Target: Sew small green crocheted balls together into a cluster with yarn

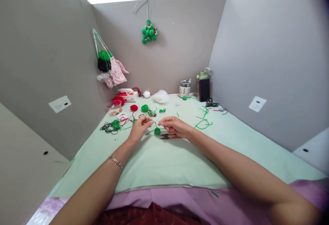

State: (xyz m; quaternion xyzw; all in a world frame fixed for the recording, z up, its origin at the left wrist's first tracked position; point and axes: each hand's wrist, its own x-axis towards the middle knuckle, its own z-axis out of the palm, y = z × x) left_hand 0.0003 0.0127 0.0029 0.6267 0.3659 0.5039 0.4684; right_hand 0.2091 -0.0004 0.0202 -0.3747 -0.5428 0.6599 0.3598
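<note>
My left hand (140, 127) is closed in a pinch on a strand of green yarn (155, 124). Just below the fingertips of both hands, a small green yarn ball (157, 131) sits at the end of that strand; whether it touches the table cannot be made out. My right hand (174, 125) pinches opposite the left, a short gap away. Something tiny and pale shows at its fingertips, too small to name. Thread snips (169, 136) with orange handles lie under the right hand, which partly covers them. A thin dark piece (149, 132) lies left of the ball.
Yarn balls in red (134, 107) and green (145, 108), plus loose dark strands (109, 128), lie leftward. White stuffing (160, 96), a can (185, 89) and a dark phone-like slab (204, 90) stand at the back. Green yarn pieces (204, 123) lie right. Grey partitions enclose the table.
</note>
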